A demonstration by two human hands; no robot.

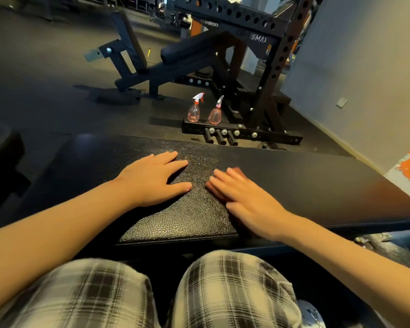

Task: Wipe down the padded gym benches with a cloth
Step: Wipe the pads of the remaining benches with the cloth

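A black padded bench [294, 176] with a pebbled surface runs across the view in front of my knees. My left hand [152, 178] lies flat on the pad, fingers straight and spread. My right hand [242, 197] also lies flat on the pad just to the right, fingers straight, slightly blurred. I see no cloth in either hand or on the pad. A second padded bench [187, 50], inclined, stands on the floor farther back.
Two pink spray bottles [194, 110] [215, 113] stand on the floor beyond the bench, next to the black rack base [242, 133]. A tall perforated rack upright [282, 58] rises at the right. A grey wall [365, 67] closes the right side.
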